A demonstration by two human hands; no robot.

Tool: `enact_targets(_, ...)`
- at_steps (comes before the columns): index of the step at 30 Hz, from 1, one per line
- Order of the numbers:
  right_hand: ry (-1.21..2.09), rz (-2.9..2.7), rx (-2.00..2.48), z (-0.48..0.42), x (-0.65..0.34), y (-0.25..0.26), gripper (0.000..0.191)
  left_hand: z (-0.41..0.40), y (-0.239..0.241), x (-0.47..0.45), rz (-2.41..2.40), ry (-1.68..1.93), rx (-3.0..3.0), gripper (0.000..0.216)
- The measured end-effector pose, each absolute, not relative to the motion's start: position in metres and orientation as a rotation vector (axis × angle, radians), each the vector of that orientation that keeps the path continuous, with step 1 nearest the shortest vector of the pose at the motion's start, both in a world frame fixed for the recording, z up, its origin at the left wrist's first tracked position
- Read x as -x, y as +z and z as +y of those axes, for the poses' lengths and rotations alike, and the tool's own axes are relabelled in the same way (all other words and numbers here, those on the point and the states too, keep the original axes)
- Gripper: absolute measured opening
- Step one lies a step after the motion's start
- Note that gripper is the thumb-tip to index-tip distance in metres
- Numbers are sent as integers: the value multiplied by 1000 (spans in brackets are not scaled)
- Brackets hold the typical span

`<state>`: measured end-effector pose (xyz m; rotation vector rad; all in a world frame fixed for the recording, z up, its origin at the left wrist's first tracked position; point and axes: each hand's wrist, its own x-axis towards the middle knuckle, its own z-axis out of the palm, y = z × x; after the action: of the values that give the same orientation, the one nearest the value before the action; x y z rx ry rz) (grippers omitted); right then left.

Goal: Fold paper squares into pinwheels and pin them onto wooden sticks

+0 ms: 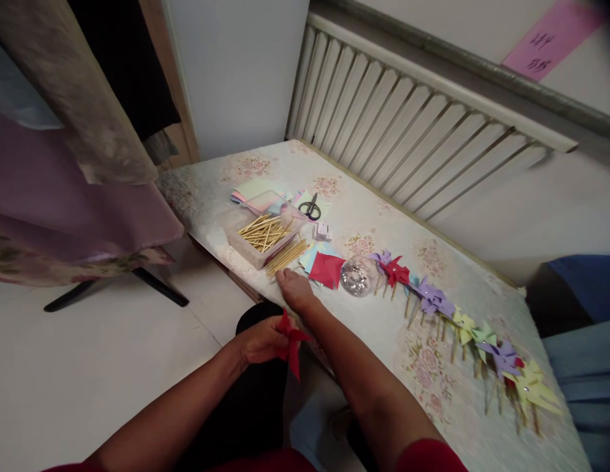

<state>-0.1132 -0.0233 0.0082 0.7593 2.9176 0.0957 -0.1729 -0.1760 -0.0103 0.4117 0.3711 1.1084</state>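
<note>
Head: hands (265, 339) staggered, right one (297, 292) forward.

Left hand (263, 339) is holding a red paper pinwheel (293, 357); sticks (287, 255) are lying on the desk (366, 328) beside the right hand (295, 290).

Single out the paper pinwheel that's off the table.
The red folded-paper pinwheel held in the left hand; the other paper pinwheels lie in a row on the pale, flower-patterned table covering.
</note>
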Motion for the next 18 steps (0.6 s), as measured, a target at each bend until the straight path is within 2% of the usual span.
enact_targets(5, 20, 3011, -806, -29, 109, 3, 25, -176, -8, 172, 366, 1099, -441, 27)
enact_targets(9, -246, 3223, -1053, -37, 109, 18, 22, -176, -11, 173, 387, 1085, -443, 29)
enact_targets(14, -938, 3397, -1669, -48, 79, 42, 11, -176, -13, 174, 428, 1081, -438, 28)
enact_targets(18, -1779, 2925, -2187, -52, 18, 36, 6, -175, -9, 175, 412, 1086, -500, 25)
